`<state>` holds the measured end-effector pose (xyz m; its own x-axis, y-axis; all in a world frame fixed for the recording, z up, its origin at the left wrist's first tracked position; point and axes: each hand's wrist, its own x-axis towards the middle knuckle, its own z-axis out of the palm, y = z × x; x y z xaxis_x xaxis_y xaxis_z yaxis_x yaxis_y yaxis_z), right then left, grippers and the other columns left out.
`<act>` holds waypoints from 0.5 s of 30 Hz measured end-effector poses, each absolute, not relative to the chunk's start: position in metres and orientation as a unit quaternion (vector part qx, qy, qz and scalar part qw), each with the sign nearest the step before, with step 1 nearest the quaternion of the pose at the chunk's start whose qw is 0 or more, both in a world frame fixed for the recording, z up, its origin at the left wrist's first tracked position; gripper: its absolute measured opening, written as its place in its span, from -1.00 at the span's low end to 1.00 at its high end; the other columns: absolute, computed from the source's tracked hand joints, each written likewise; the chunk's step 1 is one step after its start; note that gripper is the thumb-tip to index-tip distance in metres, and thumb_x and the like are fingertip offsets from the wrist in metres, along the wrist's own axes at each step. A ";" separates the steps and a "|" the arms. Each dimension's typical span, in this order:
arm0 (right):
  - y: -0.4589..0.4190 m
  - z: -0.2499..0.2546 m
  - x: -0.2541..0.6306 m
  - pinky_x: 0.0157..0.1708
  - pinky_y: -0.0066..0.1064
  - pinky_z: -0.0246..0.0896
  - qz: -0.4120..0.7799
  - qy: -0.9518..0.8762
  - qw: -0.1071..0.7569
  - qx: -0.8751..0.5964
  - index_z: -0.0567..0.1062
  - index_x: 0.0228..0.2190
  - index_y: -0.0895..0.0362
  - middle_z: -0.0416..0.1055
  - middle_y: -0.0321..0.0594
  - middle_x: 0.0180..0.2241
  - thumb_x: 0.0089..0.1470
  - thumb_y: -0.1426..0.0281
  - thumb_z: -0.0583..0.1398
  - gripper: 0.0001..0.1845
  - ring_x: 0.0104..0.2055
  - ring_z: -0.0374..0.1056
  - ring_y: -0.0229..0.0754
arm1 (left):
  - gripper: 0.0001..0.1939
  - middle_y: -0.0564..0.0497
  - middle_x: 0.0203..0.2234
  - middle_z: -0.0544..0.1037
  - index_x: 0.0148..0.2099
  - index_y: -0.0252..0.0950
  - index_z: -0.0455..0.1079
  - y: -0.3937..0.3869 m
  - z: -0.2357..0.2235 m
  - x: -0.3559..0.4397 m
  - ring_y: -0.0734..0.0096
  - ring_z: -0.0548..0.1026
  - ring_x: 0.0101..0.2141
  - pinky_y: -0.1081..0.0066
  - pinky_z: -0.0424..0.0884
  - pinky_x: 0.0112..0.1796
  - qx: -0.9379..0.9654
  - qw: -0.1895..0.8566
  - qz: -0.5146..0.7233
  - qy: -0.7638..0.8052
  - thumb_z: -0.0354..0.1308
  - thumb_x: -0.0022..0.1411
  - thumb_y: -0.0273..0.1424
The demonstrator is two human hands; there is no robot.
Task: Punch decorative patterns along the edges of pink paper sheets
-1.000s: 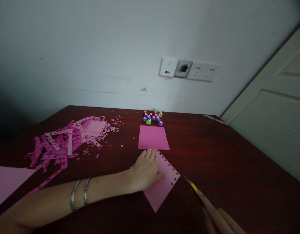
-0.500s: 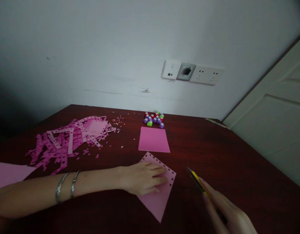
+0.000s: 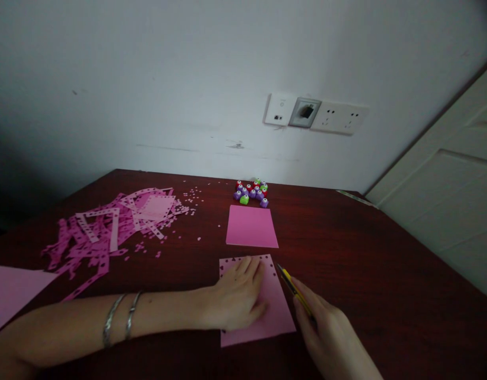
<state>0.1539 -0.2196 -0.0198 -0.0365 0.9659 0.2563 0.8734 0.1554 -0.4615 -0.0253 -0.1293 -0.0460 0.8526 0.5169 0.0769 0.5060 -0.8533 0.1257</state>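
Observation:
My left hand (image 3: 241,293) lies flat with fingers stretched over a pink sheet of paper (image 3: 269,322), pressing on its upper part. Small punched holes run along the sheet's top edge and partly down its sides. In my right hand (image 3: 325,322) is a yellow utility knife (image 3: 294,290), its tip pointing up and left, close beside the sheet's right edge. Just beyond the sheet sits a square stack of pink paper (image 3: 252,227). Two silver bracelets circle my left wrist.
A heap of pink punched strips (image 3: 109,227) and scattered bits lies on the left of the dark red table (image 3: 346,253). Several small coloured punches (image 3: 251,192) stand near the wall. Another pink sheet (image 3: 13,290) is at the left edge. Wall sockets (image 3: 338,117) are above.
The sheet under my left hand has turned from a diamond angle to nearly square with me. My right hand has brought the knife leftward, nearer the sheet's right edge.

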 end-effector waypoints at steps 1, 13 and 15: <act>-0.218 -0.020 0.152 -0.13 -0.28 0.36 0.098 -0.711 0.253 -0.649 0.34 0.01 0.28 0.46 0.02 -0.14 0.11 0.51 -0.08 -0.55 -0.16 0.43 -0.10 | -0.34 -0.36 0.13 0.11 0.20 -0.57 -0.08 -0.128 -0.044 -0.025 -0.01 0.04 0.13 0.12 0.05 0.06 0.962 0.056 0.054 0.264 -0.19 0.25 -0.13; -0.208 -0.020 0.143 -0.28 -0.32 0.40 0.077 -0.710 0.236 -0.658 0.36 0.00 0.26 0.51 -0.05 -0.40 0.11 0.51 -0.09 -0.55 -0.40 0.47 -0.13 | -0.51 -0.25 0.09 0.15 0.20 -0.50 -0.07 -0.117 -0.038 -0.024 0.14 0.11 0.08 0.19 0.10 0.06 0.967 0.050 0.071 0.241 -0.23 0.31 -0.32; -0.208 -0.021 0.145 -0.28 -0.31 0.40 0.083 -0.710 0.227 -0.662 0.35 0.01 0.26 0.51 -0.05 -0.40 0.10 0.51 -0.10 -0.54 -0.41 0.47 -0.14 | -0.50 -0.25 0.13 0.10 0.21 -0.51 -0.11 -0.114 -0.039 -0.024 0.15 0.06 0.12 0.21 0.06 0.09 0.970 0.051 0.075 0.227 -0.23 0.31 -0.34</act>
